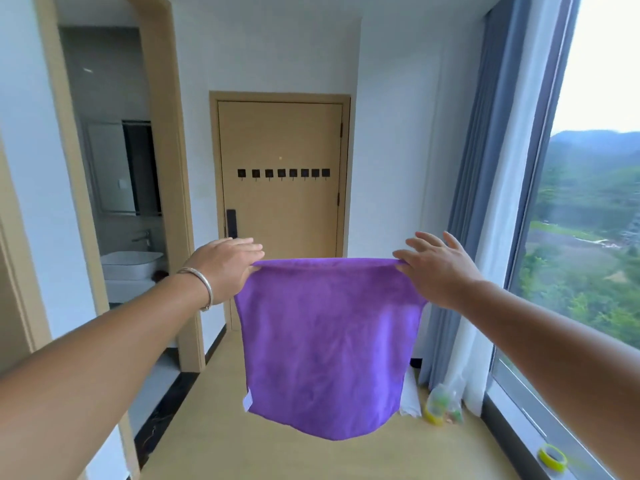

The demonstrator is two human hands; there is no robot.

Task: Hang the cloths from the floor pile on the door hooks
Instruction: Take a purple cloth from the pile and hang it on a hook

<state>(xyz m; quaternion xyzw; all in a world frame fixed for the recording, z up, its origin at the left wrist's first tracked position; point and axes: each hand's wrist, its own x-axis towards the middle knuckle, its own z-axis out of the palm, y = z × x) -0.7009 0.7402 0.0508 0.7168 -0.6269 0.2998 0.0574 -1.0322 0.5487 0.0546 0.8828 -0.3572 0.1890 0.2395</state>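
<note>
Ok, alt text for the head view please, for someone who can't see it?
Left hand and right hand pinch the top corners of a square purple microfibre cloth, held spread, facing a tan wooden door with a row of bare black square hooks.

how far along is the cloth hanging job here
Nothing is hung yet: the door hooks are all bare. In hand: the left hand and right hand hold a purple cloth spread by its top corners. Left: carrying it to the door and hooking it.

Plain purple cloth, tan door, black hooks, blue-grey curtain.
</note>
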